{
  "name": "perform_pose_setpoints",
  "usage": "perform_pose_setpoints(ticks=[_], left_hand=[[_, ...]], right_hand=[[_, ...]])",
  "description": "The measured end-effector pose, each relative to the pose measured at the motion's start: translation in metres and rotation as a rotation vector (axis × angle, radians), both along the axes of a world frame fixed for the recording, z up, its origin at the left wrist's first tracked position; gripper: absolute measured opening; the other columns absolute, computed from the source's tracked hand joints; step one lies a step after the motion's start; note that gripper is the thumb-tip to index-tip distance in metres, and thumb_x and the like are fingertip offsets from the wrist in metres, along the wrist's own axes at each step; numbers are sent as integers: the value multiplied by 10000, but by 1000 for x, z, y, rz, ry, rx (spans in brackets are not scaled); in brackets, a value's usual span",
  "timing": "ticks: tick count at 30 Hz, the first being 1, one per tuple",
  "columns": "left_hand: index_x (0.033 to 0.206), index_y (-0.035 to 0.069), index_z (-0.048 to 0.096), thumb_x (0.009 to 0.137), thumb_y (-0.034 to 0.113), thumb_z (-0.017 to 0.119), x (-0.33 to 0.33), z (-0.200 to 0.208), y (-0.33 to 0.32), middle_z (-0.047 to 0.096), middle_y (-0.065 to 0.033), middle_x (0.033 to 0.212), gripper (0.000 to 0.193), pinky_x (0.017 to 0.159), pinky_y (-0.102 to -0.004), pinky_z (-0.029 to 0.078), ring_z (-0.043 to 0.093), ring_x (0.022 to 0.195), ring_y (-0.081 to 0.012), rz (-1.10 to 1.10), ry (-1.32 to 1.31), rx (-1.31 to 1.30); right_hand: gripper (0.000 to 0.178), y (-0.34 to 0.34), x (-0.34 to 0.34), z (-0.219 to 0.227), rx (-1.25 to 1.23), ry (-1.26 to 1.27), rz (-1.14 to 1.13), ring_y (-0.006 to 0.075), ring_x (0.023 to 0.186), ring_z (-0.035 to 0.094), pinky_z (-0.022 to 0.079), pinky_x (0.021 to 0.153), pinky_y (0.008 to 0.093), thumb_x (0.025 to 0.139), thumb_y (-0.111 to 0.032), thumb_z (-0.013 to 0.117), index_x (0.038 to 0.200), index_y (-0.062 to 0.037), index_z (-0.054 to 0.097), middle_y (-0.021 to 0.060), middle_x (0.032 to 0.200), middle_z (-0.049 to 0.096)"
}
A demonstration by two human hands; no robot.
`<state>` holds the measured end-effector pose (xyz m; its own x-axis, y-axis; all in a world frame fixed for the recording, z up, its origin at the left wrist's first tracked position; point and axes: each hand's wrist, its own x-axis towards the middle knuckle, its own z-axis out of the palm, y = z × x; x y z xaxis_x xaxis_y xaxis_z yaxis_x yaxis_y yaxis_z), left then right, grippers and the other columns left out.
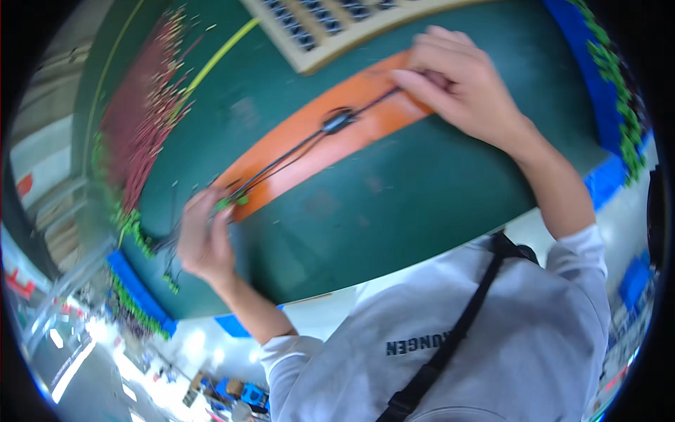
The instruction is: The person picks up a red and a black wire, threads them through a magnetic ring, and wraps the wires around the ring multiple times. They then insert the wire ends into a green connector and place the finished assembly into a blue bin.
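Note:
A thin black cable (292, 151) with a dark block (339, 122) partway along runs slantwise above an orange strip (302, 172). My right hand (460, 88) pinches the cable's upper right end between thumb and fingers, over the strip's far right part. At the strip's lower left end, my left hand (205, 235) closes around the cable's other end. Small green connectors (235, 202) show beside its fingertips. The left hand is a little blurred, and its exact grip is partly hidden.
Dark red wires (144, 133) with bare-looking tips lie in a bundle at the left. A pale tray (306, 60) of dark parts sits at the far side. Blue bins (140, 292) (590, 77) holding green connectors flank the green table (394, 204). A yellow line (221, 56) crosses it.

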<state>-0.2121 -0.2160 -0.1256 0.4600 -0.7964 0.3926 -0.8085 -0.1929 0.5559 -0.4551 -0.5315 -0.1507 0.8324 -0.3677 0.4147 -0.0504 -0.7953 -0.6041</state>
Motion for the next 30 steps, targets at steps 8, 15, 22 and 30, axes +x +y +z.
perform_pose_setpoints(ticks=[8, 15, 22, 30], left_hand=[[1020, -46, 724, 769, -151, 749, -8, -1, -14, 746, -154, 962, 273, 880, -384, 575, 723, 935, -297, 22, -78, -53], [1005, -23, 755, 815, -98, 748, -9, 0, -21, 711, -122, 1129, 204, 854, -337, 552, 687, 986, -254, 96, 11, 121], [1067, 8, 765, 859, -25, 737, -1, 13, -21, 668, -121, 1218, 212, 931, -362, 521, 641, 1110, -266, 114, 34, 139], [1157, 8, 723, 814, 132, 842, -64, 28, -119, 684, -162, 1144, 384, 904, -390, 527, 641, 1073, -318, -148, 76, 132]], right_hand=[[266, -3, -7, -3, 11, 14, -30, 193, 657, 416, 359, 699, 343, 942, -145, 720, 759, -57, 548, 34, 667, 420], [261, -3, -6, -2, 16, 22, -34, 193, 662, 440, 365, 700, 348, 939, -145, 721, 764, -56, 549, 32, 671, 438], [269, 0, -6, -1, 4, 3, -35, 235, 712, 488, 374, 706, 373, 935, -127, 712, 763, -44, 522, 50, 706, 493], [245, -4, -10, -1, 39, 3, -25, 244, 715, 503, 379, 707, 378, 923, -129, 720, 771, -48, 544, 58, 713, 517]])
